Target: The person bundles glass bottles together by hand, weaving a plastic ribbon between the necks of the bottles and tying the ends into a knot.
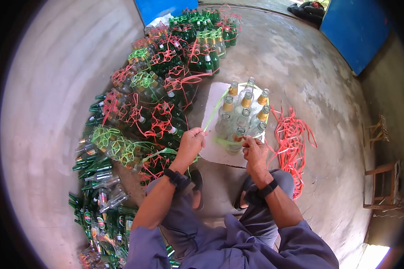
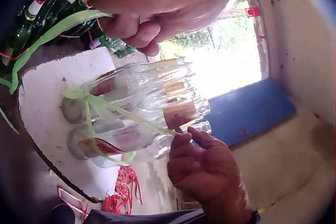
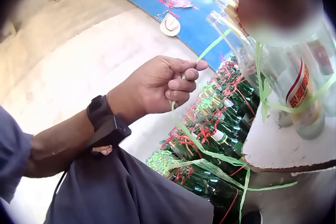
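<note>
Several clear glass bottles [image 1: 243, 117] with gold neck labels stand upright in a tight cluster on a white board [image 1: 213, 101]. A light green plastic strap [image 2: 131, 116] runs around their lower bodies, with a knot on the near side. My left hand [image 1: 192, 142], left of the bottles, pinches a length of this strap drawn taut from the cluster; a loose tail hangs below the fist in the right wrist view. My right hand [image 1: 256, 154], at the near right of the bottles, pinches another strand leading up from the knot. Its fingertips are close by a bottle neck.
Many green and clear bottles [image 1: 179, 85], bundled with red and green straps, crowd the left side. Loose bottles [image 1: 103, 215] lie nearer me along the wall. A heap of red straps [image 1: 292, 139] lies right of the board. A wooden stool [image 1: 384, 186] stands at the far right.
</note>
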A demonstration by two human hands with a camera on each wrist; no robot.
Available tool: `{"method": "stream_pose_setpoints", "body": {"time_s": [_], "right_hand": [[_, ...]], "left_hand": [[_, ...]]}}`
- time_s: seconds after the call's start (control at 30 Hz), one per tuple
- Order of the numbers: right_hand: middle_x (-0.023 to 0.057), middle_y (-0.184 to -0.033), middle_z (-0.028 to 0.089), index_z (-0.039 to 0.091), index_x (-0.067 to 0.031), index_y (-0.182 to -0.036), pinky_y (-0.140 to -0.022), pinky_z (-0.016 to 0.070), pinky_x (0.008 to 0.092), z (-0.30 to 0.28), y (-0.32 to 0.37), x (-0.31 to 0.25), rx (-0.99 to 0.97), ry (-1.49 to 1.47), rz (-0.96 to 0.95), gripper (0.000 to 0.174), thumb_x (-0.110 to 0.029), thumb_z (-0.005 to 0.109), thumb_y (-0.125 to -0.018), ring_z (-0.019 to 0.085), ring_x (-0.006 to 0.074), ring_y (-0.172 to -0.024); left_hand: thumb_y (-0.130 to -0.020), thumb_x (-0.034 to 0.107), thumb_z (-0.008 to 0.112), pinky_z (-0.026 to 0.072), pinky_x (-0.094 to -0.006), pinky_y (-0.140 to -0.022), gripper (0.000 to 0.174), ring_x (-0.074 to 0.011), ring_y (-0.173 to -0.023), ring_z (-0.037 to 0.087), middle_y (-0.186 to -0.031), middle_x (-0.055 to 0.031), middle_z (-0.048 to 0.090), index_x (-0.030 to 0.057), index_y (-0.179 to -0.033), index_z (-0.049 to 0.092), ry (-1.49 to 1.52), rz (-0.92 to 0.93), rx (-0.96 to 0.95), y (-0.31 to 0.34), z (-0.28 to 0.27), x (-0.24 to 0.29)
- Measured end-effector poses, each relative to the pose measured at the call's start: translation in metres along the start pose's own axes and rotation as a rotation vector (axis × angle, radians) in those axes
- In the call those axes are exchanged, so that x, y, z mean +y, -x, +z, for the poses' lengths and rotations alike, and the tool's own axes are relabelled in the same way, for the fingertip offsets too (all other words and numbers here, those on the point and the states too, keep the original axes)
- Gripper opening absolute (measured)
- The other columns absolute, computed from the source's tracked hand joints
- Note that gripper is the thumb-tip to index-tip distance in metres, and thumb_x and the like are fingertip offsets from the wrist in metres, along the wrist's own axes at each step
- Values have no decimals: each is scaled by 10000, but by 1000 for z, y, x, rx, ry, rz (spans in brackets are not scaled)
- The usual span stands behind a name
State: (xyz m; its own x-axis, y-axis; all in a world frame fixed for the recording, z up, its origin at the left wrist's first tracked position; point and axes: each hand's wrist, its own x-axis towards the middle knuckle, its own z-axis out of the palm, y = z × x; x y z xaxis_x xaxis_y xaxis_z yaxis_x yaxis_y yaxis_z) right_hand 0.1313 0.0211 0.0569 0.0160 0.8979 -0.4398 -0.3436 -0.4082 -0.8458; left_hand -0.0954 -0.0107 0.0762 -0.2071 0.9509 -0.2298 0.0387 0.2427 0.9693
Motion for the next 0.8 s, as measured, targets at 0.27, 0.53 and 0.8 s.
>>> {"method": "stream_pose_setpoints", "body": {"time_s": [0.27,0.53,0.8], "right_hand": [[11,-690,564,649,-23,-932,-402,276,201,-3,2,-17,47,-142,-17,140,-163,654,-932,395,56,-451],[13,-710,564,656,31,-1067,-452,285,199,9,21,-39,-58,-17,-248,219,-161,598,-978,390,42,-491],[56,-758,649,629,26,-1139,-426,317,192,7,13,-38,-168,-122,-240,240,-159,589,-992,426,57,-459]], "left_hand": [[-981,125,522,266,-202,-400,171,-49,-451,423,-668,-28,580,8,-1031,635,237,-27,20,-22,9,4],[-1002,138,516,304,-200,-416,158,-68,-482,481,-730,-25,606,58,-1059,638,403,93,61,-37,24,40],[-1000,127,533,341,-214,-432,154,-105,-546,551,-867,-64,656,54,-1107,616,640,166,13,-55,29,70]]}}
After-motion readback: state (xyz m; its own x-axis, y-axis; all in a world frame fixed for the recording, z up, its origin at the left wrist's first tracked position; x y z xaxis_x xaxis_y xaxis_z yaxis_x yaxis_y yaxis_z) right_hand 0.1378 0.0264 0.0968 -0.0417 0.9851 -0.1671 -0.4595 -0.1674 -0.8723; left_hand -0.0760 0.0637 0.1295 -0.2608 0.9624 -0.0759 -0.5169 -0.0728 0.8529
